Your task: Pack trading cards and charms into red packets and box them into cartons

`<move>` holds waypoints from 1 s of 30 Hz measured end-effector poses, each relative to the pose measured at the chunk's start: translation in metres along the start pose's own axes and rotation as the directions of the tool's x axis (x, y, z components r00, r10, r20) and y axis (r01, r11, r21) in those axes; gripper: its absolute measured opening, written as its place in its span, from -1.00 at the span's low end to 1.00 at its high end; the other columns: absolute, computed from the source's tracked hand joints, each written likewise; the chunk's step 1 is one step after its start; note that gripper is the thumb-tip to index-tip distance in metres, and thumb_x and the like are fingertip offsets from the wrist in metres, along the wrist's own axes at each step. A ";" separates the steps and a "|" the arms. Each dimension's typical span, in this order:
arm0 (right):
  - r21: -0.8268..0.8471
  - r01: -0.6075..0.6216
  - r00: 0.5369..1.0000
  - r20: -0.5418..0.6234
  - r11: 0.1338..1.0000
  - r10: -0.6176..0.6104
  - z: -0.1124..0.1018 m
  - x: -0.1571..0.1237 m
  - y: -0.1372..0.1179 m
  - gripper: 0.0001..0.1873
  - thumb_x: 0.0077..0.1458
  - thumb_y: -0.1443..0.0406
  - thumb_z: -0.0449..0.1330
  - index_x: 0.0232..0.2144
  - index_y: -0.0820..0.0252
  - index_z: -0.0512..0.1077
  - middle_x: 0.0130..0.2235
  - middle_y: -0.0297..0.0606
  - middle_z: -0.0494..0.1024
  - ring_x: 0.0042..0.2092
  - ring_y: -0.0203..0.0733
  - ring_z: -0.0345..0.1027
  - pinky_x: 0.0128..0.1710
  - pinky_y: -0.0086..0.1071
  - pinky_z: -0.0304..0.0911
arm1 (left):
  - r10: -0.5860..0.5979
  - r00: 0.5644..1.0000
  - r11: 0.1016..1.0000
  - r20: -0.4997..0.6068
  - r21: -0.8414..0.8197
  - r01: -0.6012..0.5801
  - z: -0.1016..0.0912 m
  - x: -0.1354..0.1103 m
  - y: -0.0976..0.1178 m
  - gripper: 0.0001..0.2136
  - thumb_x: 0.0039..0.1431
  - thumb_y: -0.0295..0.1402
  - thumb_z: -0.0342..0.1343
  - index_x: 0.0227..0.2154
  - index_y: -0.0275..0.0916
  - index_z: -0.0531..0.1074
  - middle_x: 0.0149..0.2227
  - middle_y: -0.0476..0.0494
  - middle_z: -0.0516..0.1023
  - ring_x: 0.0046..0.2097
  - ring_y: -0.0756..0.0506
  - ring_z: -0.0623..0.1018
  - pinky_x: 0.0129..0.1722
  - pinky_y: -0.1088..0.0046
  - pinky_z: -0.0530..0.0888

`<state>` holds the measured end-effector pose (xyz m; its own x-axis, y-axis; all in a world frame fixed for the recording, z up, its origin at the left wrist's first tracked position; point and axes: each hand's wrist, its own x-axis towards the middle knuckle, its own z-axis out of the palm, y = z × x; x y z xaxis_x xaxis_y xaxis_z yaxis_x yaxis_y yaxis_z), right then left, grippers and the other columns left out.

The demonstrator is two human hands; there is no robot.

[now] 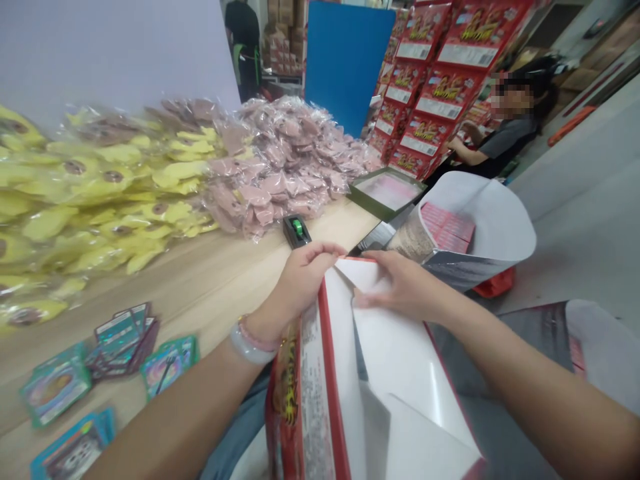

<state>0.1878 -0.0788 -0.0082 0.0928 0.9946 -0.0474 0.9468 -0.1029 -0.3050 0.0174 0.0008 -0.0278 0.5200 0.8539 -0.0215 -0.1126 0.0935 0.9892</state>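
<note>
A red printed cardboard box (pixel 330 373) with a white inside leans before me, low in the view, its flaps partly folded. My left hand (pixel 305 277) grips its far left corner, fingers curled over the edge; a pale bangle circles that wrist. My right hand (pixel 395 283) pinches a white flap (pixel 360 275) at the far end between thumb and fingers. The near flaps (pixel 420 427) stand loose inside the opening. Just beyond my left hand, a black tape dispenser (pixel 296 231) with a green roll rests on the wooden table (pixel 220 293).
Bagged yellow plush items (pixel 100 180) and pink ones (pixel 290 153) are heaped at the back. Card stacks (pixel 57 383) lie at left. A green-rimmed tray (pixel 387 190) and a white bin (pixel 485 207) with red packs stand right. Behind are stacked red boxes (pixel 445 87) and a seated person (pixel 510 133).
</note>
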 end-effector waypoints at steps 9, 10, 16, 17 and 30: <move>-0.139 -0.152 0.976 -0.180 0.979 0.126 0.003 -0.006 -0.021 -0.18 -0.19 -0.10 0.17 0.06 0.19 0.17 -0.07 -0.10 0.35 -0.18 0.05 0.34 -0.29 -0.20 0.25 | 0.017 0.949 0.990 -0.314 -0.127 -0.060 0.009 -0.004 0.001 -0.80 -0.01 -0.31 -0.04 -0.45 -0.32 0.43 -0.47 -0.04 0.52 -0.37 -0.04 0.49 -0.36 0.52 0.38; -0.117 -0.147 0.973 -0.196 0.982 0.122 0.002 -0.004 -0.021 -0.20 -0.18 -0.10 0.18 0.05 0.18 0.17 -0.07 -0.11 0.35 -0.16 0.04 0.34 -0.27 -0.21 0.24 | 0.028 0.941 0.991 -0.338 -0.115 -0.071 0.010 -0.004 0.003 -0.80 0.00 -0.33 -0.05 -0.46 -0.32 0.42 -0.48 -0.04 0.51 -0.37 -0.03 0.48 -0.36 0.53 0.37; -0.105 -0.099 0.956 -0.286 0.990 0.066 -0.002 0.013 -0.029 -0.44 -0.02 -0.05 0.07 -0.06 0.16 0.30 -0.13 -0.16 0.40 -0.17 -0.01 0.33 -0.27 -0.24 0.22 | 0.081 0.931 0.995 -0.356 -0.029 -0.098 -0.006 0.012 0.011 -0.74 0.01 -0.26 -0.06 -0.53 -0.31 0.46 -0.51 -0.05 0.50 -0.45 -0.02 0.44 -0.45 0.53 0.33; -0.100 -0.095 0.956 -0.285 0.990 0.063 -0.001 0.014 -0.030 -0.48 0.01 -0.04 0.05 -0.09 0.16 0.32 -0.15 -0.16 0.41 -0.20 -0.04 0.34 -0.27 -0.25 0.22 | 0.062 0.943 0.996 -0.326 -0.036 -0.078 -0.008 0.016 0.009 -0.69 0.02 -0.20 -0.06 -0.55 -0.32 0.46 -0.54 -0.05 0.50 -0.48 -0.02 0.44 -0.47 0.52 0.32; 0.938 -0.242 0.914 0.135 0.248 0.381 0.018 -0.041 0.006 -0.51 -0.07 0.02 0.13 -0.13 0.16 0.39 -0.16 -0.12 0.52 -0.27 -0.06 0.44 -0.32 -0.21 0.35 | 0.002 0.996 0.987 -0.088 -0.161 -0.016 -0.006 0.009 -0.006 -0.58 0.04 0.00 -0.04 -0.55 -0.30 0.44 -0.59 -0.04 0.46 -0.55 0.00 0.41 -0.50 0.53 0.32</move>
<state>0.1836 -0.1209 -0.0255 0.4041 0.8680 -0.2885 -0.0772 -0.2819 -0.9563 0.0179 0.0112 -0.0351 0.4433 0.8958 -0.0320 -0.2558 0.1606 0.9533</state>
